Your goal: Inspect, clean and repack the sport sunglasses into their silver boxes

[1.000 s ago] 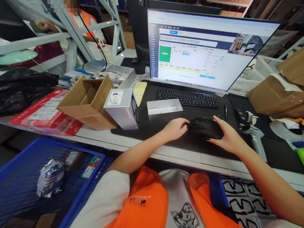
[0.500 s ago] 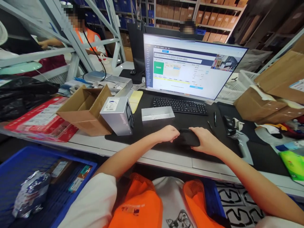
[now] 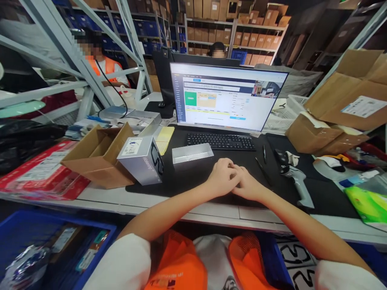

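Observation:
My left hand [image 3: 222, 179] and my right hand [image 3: 246, 184] meet over the front of the black desk mat [image 3: 187, 181]. Their fingers are curled and touch one another; whatever lies between them is hidden. Just beyond them sits a shallow silver tray [image 3: 192, 154], with a black keyboard [image 3: 220, 141] behind it. To the left, a silver-grey product box [image 3: 142, 163] with a white label on top stands beside an open brown carton [image 3: 99, 159]. Right of my hands lie a black pen [image 3: 263, 171], another pen [image 3: 264, 154] and a grey-and-black handheld scanner [image 3: 298, 183].
A lit monitor [image 3: 226, 98] stands at the back. Brown cartons [image 3: 341, 106] are stacked at right, near a green packet [image 3: 367, 203]. A red package [image 3: 45, 171] lies at left, above a blue basket [image 3: 105, 237]. Across the desk sit two people, one in an orange vest [image 3: 110, 70].
My hands have come together, fingers touching. The black rounded object that my right hand held is now out of sight. The camera view has shifted a little.

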`<action>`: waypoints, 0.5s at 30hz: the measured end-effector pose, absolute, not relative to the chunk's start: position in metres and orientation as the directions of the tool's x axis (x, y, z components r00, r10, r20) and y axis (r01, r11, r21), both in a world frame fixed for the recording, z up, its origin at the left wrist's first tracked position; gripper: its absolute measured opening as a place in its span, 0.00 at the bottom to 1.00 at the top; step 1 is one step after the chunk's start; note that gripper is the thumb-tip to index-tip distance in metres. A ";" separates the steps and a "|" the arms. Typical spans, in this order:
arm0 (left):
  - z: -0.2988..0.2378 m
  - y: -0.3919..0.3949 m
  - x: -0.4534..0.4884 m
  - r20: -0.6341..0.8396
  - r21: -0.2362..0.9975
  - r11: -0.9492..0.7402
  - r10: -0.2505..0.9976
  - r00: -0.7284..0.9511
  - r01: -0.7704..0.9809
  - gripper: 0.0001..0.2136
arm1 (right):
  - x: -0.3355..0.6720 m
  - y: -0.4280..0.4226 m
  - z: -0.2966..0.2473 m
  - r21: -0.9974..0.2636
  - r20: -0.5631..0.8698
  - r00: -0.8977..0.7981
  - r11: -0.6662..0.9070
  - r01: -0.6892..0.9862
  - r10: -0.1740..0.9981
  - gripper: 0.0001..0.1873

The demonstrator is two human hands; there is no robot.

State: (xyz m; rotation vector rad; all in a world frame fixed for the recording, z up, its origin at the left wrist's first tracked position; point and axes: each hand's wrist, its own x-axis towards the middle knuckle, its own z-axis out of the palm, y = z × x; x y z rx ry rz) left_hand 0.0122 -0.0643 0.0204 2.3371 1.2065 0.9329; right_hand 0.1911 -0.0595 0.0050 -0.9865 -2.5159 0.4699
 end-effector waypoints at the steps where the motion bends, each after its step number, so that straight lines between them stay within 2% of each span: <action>1: 0.013 -0.064 0.009 0.417 0.599 -0.581 0.814 0.404 0.551 0.15 | 0.188 -0.058 0.005 -0.469 0.234 -0.650 0.669 0.576 0.723 0.13; 3: -0.002 -0.062 0.004 0.427 0.666 -0.595 0.799 0.424 0.449 0.14 | 0.182 -0.053 0.002 -0.503 0.220 -0.598 0.615 0.607 0.771 0.07; 5: -0.015 -0.061 0.000 0.421 0.698 -0.608 0.776 0.469 0.379 0.16 | 0.176 -0.050 -0.002 -0.517 0.208 -0.565 0.580 0.629 0.798 0.10; 8: -0.026 -0.062 -0.005 0.375 0.667 -0.629 0.746 0.550 0.399 0.41 | 0.171 -0.051 -0.005 -0.520 0.218 -0.551 0.574 0.632 0.805 0.13; 10: -0.026 -0.064 -0.006 0.301 0.610 -0.635 0.739 0.602 0.474 0.52 | 0.176 -0.054 -0.002 -0.523 0.232 -0.556 0.585 0.620 0.798 0.12; 12: -0.024 -0.066 -0.005 0.226 0.542 -0.628 0.749 0.623 0.559 0.55 | 0.190 -0.058 0.003 -0.515 0.282 -0.547 0.606 0.607 0.788 0.12; 15: -0.019 -0.069 -0.003 0.146 0.457 -0.614 0.765 0.627 0.644 0.49 | 0.232 -0.060 0.006 -0.503 0.379 -0.450 0.588 0.634 0.809 0.17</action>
